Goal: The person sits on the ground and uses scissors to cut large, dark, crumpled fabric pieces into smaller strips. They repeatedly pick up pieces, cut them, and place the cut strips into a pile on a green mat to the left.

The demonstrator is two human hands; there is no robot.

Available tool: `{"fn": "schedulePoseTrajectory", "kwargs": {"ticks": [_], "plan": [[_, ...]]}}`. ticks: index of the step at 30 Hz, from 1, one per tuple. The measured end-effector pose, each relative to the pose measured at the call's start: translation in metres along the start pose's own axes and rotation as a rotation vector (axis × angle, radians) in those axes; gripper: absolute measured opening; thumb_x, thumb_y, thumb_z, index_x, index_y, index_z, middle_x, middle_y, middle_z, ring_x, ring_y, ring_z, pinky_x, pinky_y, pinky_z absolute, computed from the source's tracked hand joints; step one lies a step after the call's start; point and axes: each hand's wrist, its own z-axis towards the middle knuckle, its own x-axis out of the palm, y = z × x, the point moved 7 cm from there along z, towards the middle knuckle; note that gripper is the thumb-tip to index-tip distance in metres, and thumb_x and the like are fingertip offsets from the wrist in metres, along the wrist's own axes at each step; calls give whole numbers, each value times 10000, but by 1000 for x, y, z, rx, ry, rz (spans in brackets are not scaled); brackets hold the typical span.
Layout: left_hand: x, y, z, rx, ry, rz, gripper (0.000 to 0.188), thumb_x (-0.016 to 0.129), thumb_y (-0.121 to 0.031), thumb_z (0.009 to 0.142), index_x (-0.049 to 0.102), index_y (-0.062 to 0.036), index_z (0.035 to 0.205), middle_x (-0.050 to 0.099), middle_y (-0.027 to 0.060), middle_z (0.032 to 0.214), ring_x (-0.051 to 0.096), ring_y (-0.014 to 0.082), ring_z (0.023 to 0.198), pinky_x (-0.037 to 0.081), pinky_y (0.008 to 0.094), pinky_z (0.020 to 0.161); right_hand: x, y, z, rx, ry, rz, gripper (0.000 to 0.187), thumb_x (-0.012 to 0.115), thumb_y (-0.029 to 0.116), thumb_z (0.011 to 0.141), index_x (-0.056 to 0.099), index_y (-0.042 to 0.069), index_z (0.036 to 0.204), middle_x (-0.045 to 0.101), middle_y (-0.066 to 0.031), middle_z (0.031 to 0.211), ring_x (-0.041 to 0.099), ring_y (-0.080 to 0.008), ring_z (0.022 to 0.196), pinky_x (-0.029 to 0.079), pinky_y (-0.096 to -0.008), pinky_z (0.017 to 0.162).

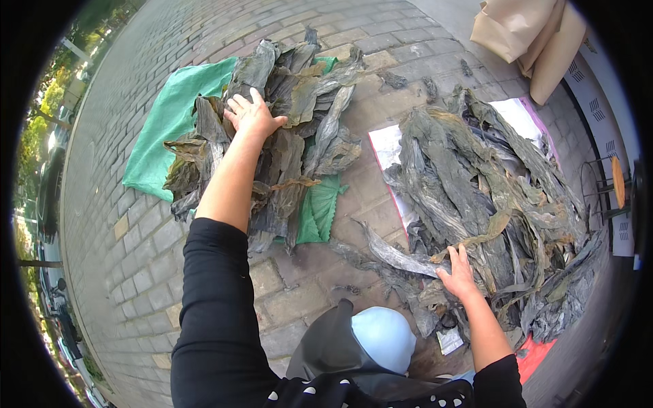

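Observation:
Dried grey-green kelp lies in two heaps on the ground. My left hand (254,119) is stretched out over the left heap of kelp (282,156), fingers spread, palm down near its top left. This heap rests on a green woven sheet (163,129). My right hand (459,275) is at the near edge of the right heap of kelp (469,170), its fingers apart beside a curled brownish blade. A long grey kelp strip (394,257) reaches out leftward from that hand. Under the right heap shows a white sheet (386,146) with a pink edge.
Grey paving bricks (146,272) cover the ground. Small kelp scraps (393,80) lie beyond the heaps. Brown wrapping (520,34) stands at the far right, near a small wooden-topped stool (617,182). Something red (534,357) lies by my right forearm. Parked vehicles and trees line the far left.

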Motion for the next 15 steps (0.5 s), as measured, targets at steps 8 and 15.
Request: {"fn": "schedulePoseTrajectory", "kwargs": {"ticks": [8, 15], "plan": [[87, -138, -146, 764, 39, 112, 865, 714, -506, 695, 338, -278, 1440, 162, 117, 1554, 75, 334, 1445, 75, 665, 1082, 8, 22, -34, -122, -136, -46, 680, 702, 236, 752, 405, 77, 1342, 308, -221, 1443, 275, -371, 1358, 215, -505, 1094], [124, -145, -103, 513, 374, 364, 759, 612, -256, 816, 244, -454, 1449, 201, 78, 1558, 143, 350, 1437, 93, 659, 1084, -5, -53, -104, -134, -369, 58, 322, 605, 124, 804, 540, 52, 1111, 517, -121, 1104, 500, -324, 1051, 446, -415, 896]]}}
